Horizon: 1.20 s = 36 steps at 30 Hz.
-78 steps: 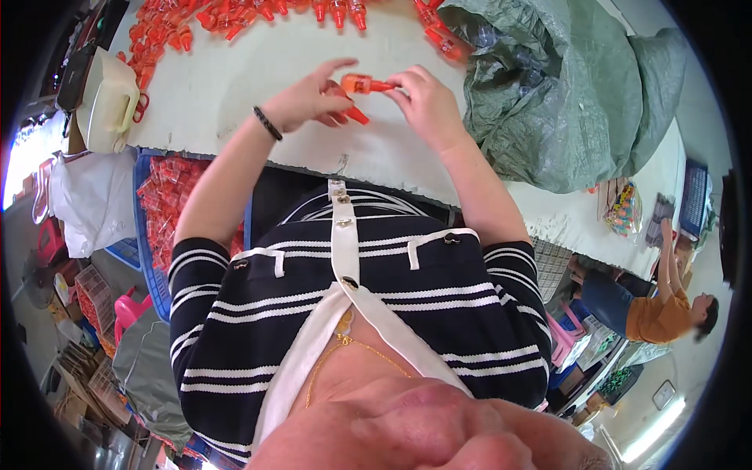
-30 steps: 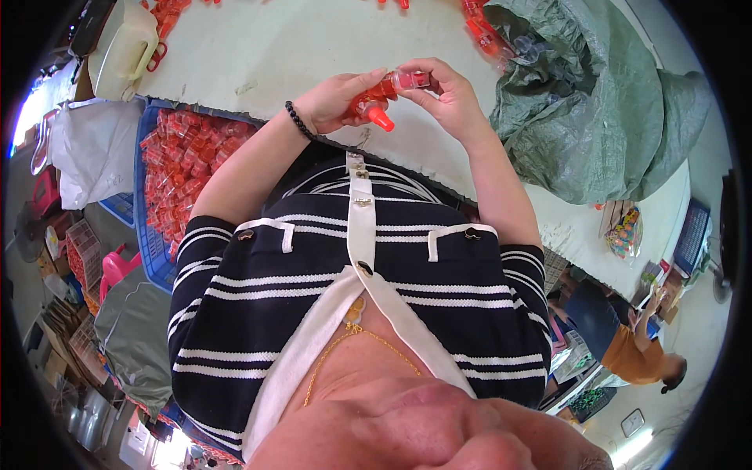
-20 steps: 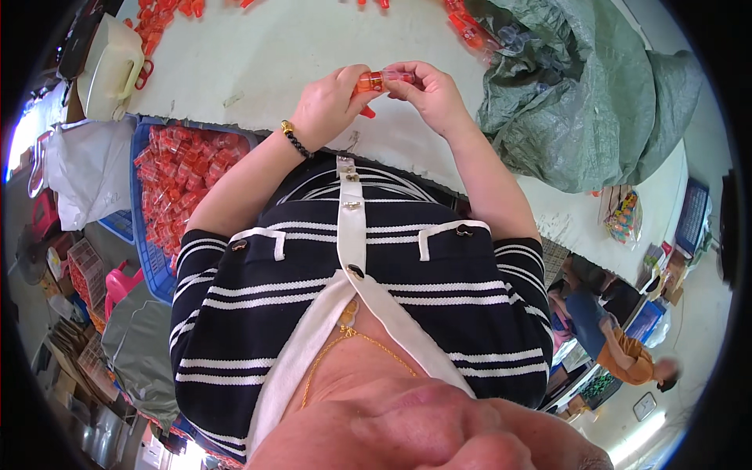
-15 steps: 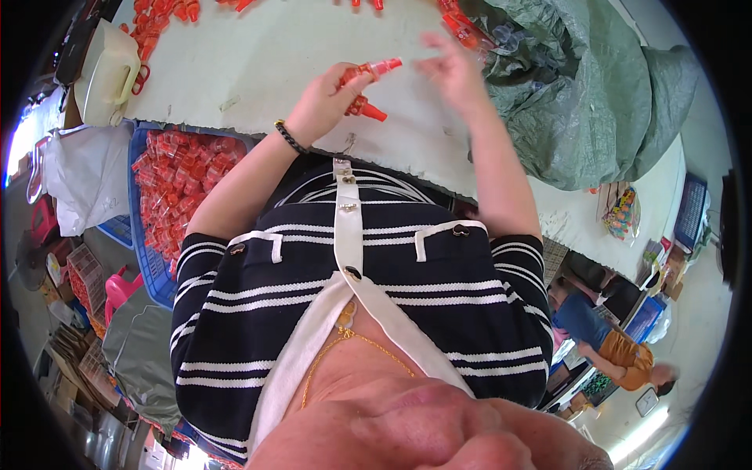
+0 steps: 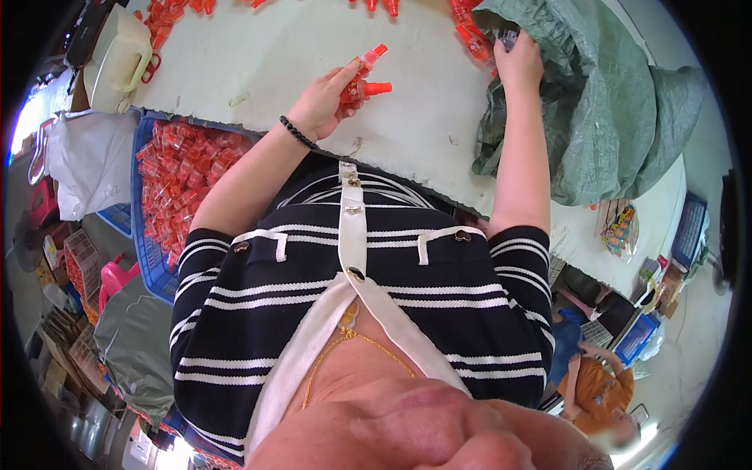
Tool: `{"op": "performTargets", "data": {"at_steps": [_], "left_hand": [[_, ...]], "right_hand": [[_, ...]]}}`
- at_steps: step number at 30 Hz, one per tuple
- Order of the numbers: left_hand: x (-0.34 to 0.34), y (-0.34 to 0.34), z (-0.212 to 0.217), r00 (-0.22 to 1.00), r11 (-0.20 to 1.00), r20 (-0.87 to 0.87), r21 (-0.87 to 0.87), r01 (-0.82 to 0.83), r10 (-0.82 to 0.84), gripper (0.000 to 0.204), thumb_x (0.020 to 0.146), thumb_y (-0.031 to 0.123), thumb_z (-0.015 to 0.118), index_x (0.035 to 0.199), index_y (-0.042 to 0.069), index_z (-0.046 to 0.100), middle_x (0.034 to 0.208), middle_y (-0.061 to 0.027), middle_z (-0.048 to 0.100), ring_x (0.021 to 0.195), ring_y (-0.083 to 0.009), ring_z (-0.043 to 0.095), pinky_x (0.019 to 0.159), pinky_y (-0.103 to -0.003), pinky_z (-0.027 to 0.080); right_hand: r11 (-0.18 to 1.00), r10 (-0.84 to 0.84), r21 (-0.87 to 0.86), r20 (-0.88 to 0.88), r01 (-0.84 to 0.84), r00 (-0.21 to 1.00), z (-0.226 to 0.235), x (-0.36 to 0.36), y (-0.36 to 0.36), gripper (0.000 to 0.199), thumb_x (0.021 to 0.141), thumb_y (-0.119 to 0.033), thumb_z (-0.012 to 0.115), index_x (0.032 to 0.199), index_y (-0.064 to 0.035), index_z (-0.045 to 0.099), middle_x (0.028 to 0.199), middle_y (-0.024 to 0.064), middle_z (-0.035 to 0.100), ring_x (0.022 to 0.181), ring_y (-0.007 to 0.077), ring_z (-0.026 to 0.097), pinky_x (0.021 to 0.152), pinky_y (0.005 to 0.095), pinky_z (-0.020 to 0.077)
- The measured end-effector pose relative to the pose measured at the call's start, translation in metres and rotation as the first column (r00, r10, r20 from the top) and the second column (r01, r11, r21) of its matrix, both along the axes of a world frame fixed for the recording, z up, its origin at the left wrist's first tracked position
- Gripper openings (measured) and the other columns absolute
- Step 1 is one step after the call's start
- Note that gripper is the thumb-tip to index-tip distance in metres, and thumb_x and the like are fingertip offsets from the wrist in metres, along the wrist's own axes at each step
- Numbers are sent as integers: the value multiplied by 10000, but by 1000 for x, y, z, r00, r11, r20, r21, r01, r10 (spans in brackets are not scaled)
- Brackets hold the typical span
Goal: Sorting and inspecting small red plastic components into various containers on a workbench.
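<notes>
My left hand [image 5: 319,108] is closed around small red spray bottles [image 5: 366,64] above the near part of the white table. Two red tapered tops stick out past its fingers, one tilted up and one pointing right. At the mouth of a green woven sack [image 5: 603,117], my right hand [image 5: 520,66] has its fingers bent round a clear plastic piece [image 5: 508,39]. The sack's edge hides part of those fingers. More red bottles [image 5: 475,43] lie just left of the sack, close to my right hand.
Along the far side of the white table [image 5: 258,59] lie several more red bottles. A cream plastic jug [image 5: 117,66] stands at the far left. Below the table edge, a blue crate [image 5: 143,227] is full of red pieces. Another person [image 5: 599,384] is at the lower right.
My right hand has moved right from the open table into the sack's mouth. My left hand still holds its bottles, now turned slightly. The other person has changed posture.
</notes>
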<state>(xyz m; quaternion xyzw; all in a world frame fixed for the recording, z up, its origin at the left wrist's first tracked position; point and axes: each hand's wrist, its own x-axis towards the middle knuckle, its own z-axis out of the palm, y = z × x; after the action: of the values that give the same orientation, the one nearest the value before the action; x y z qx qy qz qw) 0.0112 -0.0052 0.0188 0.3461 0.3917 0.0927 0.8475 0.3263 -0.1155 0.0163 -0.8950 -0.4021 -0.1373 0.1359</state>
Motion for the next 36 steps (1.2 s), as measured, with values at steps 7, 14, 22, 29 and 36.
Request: {"op": "performTargets", "data": {"at_steps": [7, 14, 22, 29, 36], "left_hand": [[4, 3, -2, 1000, 1000, 8, -21, -2, 2, 342, 956, 371, 498, 1048, 48, 563, 745, -15, 554, 604, -96, 486, 501, -210, 373], [1, 0, 4, 1000, 999, -30, 53, -6, 7, 334, 957, 358, 500, 1032, 38, 558, 744, -21, 553, 592, -96, 484, 469, -204, 353], [-2, -4, 5, 998, 998, -21, 24, -57, 58, 336, 957, 354, 501, 1030, 31, 556, 749, -17, 547, 566, -94, 468, 453, -205, 339], [6, -12, 7, 993, 923, -11, 369, -105, 117, 349, 936, 313, 544, 1088, -1, 530, 774, -52, 578, 597, -128, 526, 504, -239, 414], [-12, -13, 5, 973, 368, -2, 926, -86, 233, 394, 887, 253, 605, 1139, -28, 491, 859, -181, 642, 758, -260, 646, 661, -341, 517]], "right_hand": [[719, 686, 692, -692, -62, 223, 6, -136, -10, 421, 824, -56, 676, 1211, -72, 509, 1057, 87, 584, 876, 119, 602, 758, 244, 495], [666, 744, 578, -556, -471, 371, 22, -169, -7, 366, 792, -73, 703, 1129, -74, 563, 1035, 77, 597, 889, 178, 615, 763, 274, 506], [624, 781, 522, -425, -581, 457, 26, -174, -6, 344, 755, -56, 722, 1079, -84, 608, 1038, 81, 616, 927, 209, 619, 795, 291, 505], [658, 753, 595, -502, -462, 427, 12, -184, -2, 335, 793, -110, 704, 1097, -50, 579, 1015, 85, 635, 891, 207, 644, 765, 288, 529], [835, 545, 549, -817, 38, -190, 2, -202, 6, 349, 854, -124, 665, 1103, 81, 533, 1013, 140, 640, 883, 201, 649, 783, 295, 531]]}}
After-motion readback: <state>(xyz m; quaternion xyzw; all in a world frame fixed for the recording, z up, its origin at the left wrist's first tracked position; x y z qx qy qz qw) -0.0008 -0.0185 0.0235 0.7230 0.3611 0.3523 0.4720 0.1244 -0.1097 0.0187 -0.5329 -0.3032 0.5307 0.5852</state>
